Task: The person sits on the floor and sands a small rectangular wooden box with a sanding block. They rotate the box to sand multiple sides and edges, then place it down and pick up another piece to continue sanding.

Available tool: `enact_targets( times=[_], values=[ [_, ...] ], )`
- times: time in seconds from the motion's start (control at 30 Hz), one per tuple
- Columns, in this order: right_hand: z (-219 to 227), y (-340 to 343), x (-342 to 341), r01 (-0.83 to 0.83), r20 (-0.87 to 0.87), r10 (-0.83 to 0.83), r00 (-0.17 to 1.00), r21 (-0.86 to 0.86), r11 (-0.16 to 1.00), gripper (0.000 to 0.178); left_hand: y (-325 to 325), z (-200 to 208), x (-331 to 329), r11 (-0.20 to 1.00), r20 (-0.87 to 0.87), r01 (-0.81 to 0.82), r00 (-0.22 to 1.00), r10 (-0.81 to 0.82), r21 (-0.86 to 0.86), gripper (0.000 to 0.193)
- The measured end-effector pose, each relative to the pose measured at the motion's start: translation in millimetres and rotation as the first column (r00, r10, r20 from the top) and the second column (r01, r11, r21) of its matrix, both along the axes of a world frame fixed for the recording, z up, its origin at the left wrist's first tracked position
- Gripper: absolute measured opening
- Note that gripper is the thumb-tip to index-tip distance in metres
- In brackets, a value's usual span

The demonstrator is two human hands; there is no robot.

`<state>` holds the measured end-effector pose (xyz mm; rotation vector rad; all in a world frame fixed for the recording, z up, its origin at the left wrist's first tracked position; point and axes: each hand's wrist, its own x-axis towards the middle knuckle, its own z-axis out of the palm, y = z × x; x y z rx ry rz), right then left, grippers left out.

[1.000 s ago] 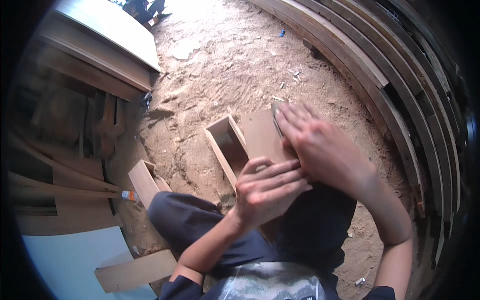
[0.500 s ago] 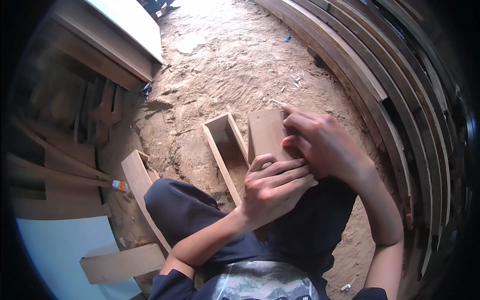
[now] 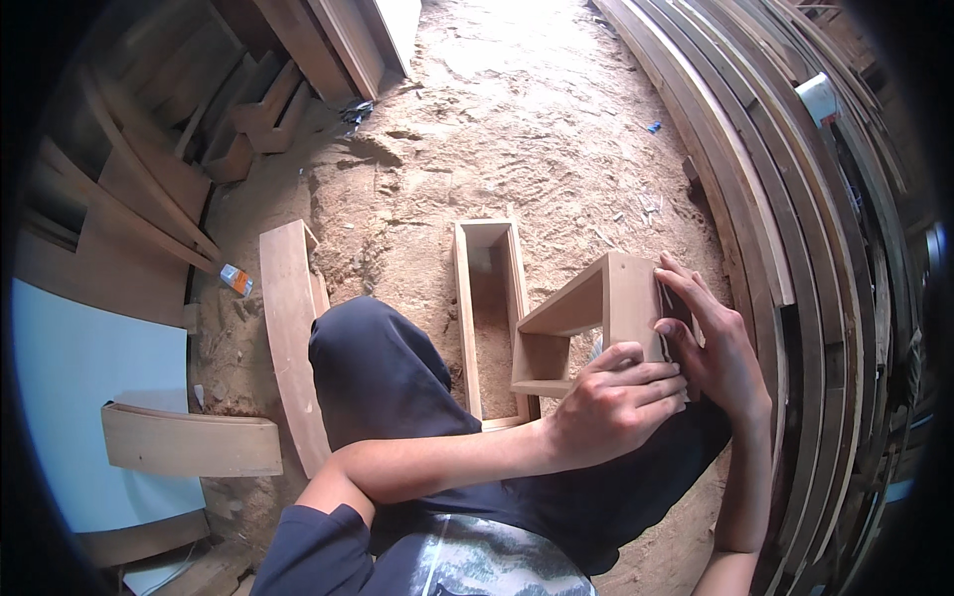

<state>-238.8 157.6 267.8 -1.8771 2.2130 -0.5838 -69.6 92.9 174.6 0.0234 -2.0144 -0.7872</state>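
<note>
A rectangular wooden box frame stands tilted over my right thigh, its open inside facing left. My left hand is closed over the near end of its broad side. Against the right edge of that side lies my right hand, fingers bent and thumb pressed in. Something thin and dark seems to be under these fingers; its kind is hidden. Just left of the held frame, a second long wooden box frame rests on the ground between my knees.
Stacked long boards line the right side. On the left lie a wooden piece, a curved wooden block on a pale blue-white panel, and a small orange-and-white box. Sawdust-covered ground stretches ahead.
The view has shifted left. The held frame has turned so its open inside shows. My right hand's fingers have gone from curled at the frame's edge to straighter along it.
</note>
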Motion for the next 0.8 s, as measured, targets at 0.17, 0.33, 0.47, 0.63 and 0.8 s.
enact_targets(
  times=[0.17, 0.33, 0.47, 0.63, 0.8],
  values=[
    [-4, -10, -3, -0.006, -0.259, 0.011, 0.966, 0.022, 1.000, 0.049, -15, 5, 2, 1.000, 0.006, 0.017, 1.000, -0.017, -0.024, 0.005],
    [3, 12, 4, 0.068, -0.245, -0.052, 0.968, 0.055, 0.996, 0.053, -33, 11, 12, 0.986, 0.104, 0.157, 0.983, -0.151, -0.055, 0.009],
    [0, 38, 23, 0.090, -0.206, -0.078, 0.976, 0.049, 0.995, 0.055, -41, 16, 19, 0.973, 0.154, 0.225, 0.965, -0.214, -0.056, 0.011],
    [-5, 41, 23, 0.092, -0.150, -0.087, 0.985, 0.026, 0.995, 0.054, -43, 20, 14, 0.973, 0.099, 0.198, 0.977, -0.187, -0.120, 0.009],
    [-2, 37, 20, 0.059, -0.175, -0.052, 0.983, 0.033, 0.998, 0.058, -62, 16, 11, 0.937, 0.098, 0.307, 0.951, -0.294, -0.168, 0.019]
  ],
)
